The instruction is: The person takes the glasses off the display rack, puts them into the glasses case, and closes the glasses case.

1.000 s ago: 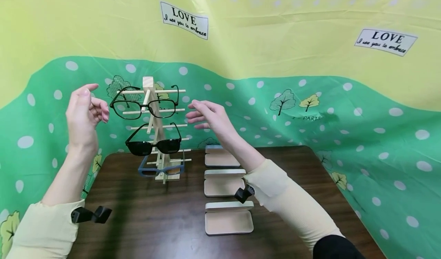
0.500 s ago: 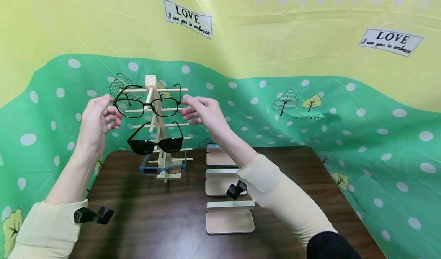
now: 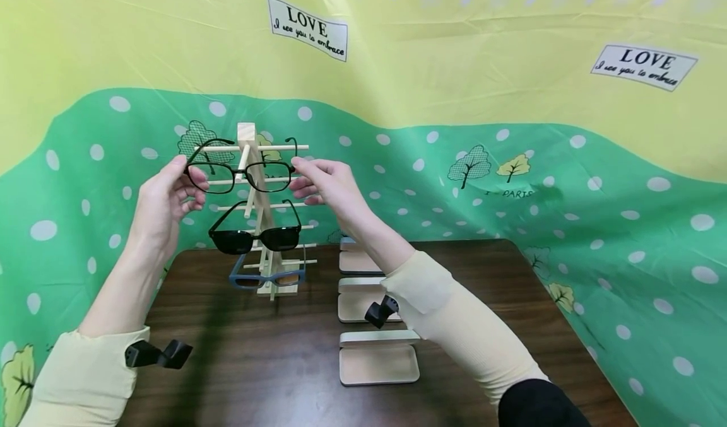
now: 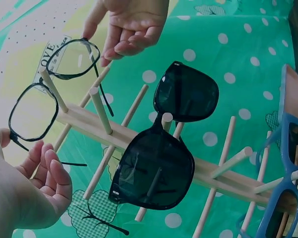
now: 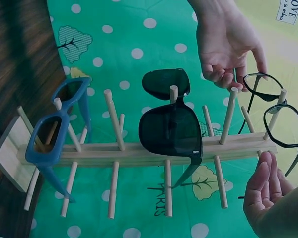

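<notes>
Black-rimmed eyeglasses (image 3: 221, 192) sit high on a wooden peg rack (image 3: 247, 132), their bridge at the top front peg. The left hand (image 3: 156, 216) pinches them at the left hinge, thumb in front and fingers behind. At the opposite hinge the right hand (image 3: 332, 190) holds the frame between thumb and fingers. Below hang black sunglasses (image 4: 154, 168) with dark lenses. Lower still, blue-framed glasses (image 5: 43, 157) rest on the rack; in the left wrist view they are cut off by the edge.
Three open glasses cases stand in a column on the brown table (image 3: 272, 364): a near case (image 3: 378, 365), a middle case (image 3: 354, 306) and a far case (image 3: 358, 262), the latter two partly behind the right arm. A patterned cloth (image 3: 431, 193) hangs behind.
Both hands have moved inward from either side of the rack and taken hold of the black eyeglasses at their hinges. The sunglasses, blue glasses and cases stay in place.
</notes>
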`<move>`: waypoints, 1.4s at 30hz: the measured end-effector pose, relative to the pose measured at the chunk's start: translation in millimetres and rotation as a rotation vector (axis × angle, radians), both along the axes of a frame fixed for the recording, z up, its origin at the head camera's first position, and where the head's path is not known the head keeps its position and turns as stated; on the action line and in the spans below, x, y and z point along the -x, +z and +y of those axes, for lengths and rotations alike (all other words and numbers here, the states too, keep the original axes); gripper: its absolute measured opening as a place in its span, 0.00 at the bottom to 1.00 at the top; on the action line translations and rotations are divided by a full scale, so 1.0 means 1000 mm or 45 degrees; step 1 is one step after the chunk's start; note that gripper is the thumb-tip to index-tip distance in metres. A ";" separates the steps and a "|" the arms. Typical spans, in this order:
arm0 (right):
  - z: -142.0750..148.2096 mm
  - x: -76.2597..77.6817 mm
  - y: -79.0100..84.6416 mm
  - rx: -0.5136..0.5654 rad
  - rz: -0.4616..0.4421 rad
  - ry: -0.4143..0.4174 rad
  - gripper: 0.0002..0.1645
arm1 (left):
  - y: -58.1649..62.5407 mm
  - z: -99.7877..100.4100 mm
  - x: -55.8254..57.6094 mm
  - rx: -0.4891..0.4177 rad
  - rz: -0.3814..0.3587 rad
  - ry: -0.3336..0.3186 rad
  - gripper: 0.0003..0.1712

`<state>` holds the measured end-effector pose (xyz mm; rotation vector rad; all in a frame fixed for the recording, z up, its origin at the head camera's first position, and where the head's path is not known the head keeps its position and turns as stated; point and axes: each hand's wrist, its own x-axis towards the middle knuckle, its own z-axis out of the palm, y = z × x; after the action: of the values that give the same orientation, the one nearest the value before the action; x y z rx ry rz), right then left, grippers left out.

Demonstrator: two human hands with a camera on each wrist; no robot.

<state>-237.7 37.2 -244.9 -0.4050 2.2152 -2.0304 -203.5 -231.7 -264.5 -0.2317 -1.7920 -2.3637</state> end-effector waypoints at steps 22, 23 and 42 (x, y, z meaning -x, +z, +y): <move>-0.004 -0.005 0.009 0.130 0.068 0.012 0.17 | 0.007 0.013 -0.005 -0.023 0.064 0.218 0.17; -0.004 -0.005 0.010 0.141 0.075 0.012 0.16 | 0.008 0.014 -0.006 -0.028 0.076 0.230 0.17; 0.024 -0.026 0.031 0.241 0.348 -0.010 0.16 | 0.040 0.051 -0.030 -0.018 0.385 0.392 0.10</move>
<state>-211.7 60.9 -214.1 -0.7345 2.1720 -2.3215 -173.5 -180.5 -224.5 -0.2729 -1.5457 -2.0068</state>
